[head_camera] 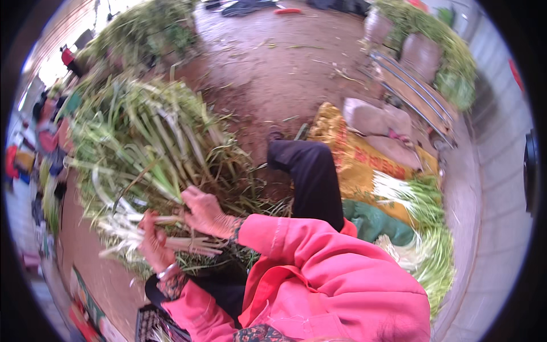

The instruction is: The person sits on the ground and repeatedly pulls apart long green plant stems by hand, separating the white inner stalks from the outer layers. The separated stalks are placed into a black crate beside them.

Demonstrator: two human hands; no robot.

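Observation:
My left hand (156, 243), with a bracelet at the wrist, is closed around a bunch of pale peeled stalks (196, 245), whose ends stick out on both sides of it. Just right of and above it, my right hand (207, 213) has its fingertips at the base of a green leafy stalk (169, 181); whether the fingers grip it is hard to tell. Both hands are over the near edge of a large heap of long green stalk vegetables (162, 124) with dry, brownish outer leaves.
Trimmed white-and-green stalks (427, 205) lie at right on a yellow woven sack (359, 171), beside a green sack (376, 222). Beyond are filled sacks (421, 55) and a metal-framed cart (412, 94). A co-worker (51, 132) is at left. A crate (154, 325) is at the bottom.

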